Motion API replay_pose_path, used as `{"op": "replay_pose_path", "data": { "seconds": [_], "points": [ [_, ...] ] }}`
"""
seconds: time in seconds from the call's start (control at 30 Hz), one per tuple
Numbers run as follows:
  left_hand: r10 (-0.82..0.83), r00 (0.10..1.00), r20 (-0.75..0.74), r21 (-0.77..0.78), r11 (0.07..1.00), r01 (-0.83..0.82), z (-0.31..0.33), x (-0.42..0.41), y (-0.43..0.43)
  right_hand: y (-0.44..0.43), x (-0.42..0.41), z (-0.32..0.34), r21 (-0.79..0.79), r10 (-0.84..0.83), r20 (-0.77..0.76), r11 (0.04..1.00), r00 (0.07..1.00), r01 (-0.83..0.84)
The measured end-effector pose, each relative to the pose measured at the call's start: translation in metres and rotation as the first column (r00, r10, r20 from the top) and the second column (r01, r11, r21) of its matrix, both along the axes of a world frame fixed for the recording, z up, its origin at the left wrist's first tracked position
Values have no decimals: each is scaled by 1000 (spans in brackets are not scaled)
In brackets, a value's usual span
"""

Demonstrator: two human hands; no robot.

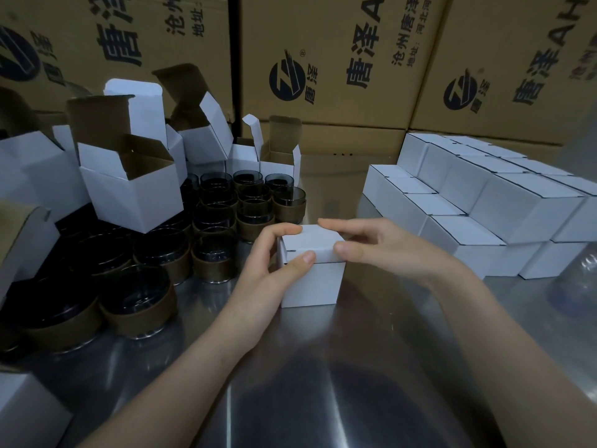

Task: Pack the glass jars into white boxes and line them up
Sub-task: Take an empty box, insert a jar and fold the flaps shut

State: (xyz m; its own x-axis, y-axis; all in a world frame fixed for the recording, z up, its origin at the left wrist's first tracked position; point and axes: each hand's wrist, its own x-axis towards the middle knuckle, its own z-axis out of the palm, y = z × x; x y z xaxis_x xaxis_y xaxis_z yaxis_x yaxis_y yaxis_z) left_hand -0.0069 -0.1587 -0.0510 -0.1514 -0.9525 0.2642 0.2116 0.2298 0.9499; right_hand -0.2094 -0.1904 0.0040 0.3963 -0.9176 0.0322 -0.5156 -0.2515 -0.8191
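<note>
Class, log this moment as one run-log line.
white box: lid down | left hand: grips box | right hand: pinches lid | closed boxes: rows at right

Shiny metal surface (pixel 323 367), dim light, pale glare streaks at 6 o'clock. Stacked brown cardboard cartons (pixel 339 59) with dark printed logos and Chinese characters wall off the back, 10 to 2 o'clock.
</note>
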Motion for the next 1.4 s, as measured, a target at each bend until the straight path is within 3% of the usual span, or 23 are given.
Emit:
{"op": "replay_pose_path", "data": {
  "seconds": [0.3,1.03,1.4],
  "points": [
    [26,1000,12,46,999,-27,1,-2,-2,-1,2,-2,8,-47,74,999,996,47],
    [39,994,100,95,994,-48,6,-5,0,0,9,0,10,-41,59,999,997,41],
    [123,973,196,75,987,-140,16,-14,6,0,9,-2,-6,-38,38,999,999,38]
  ]
}}
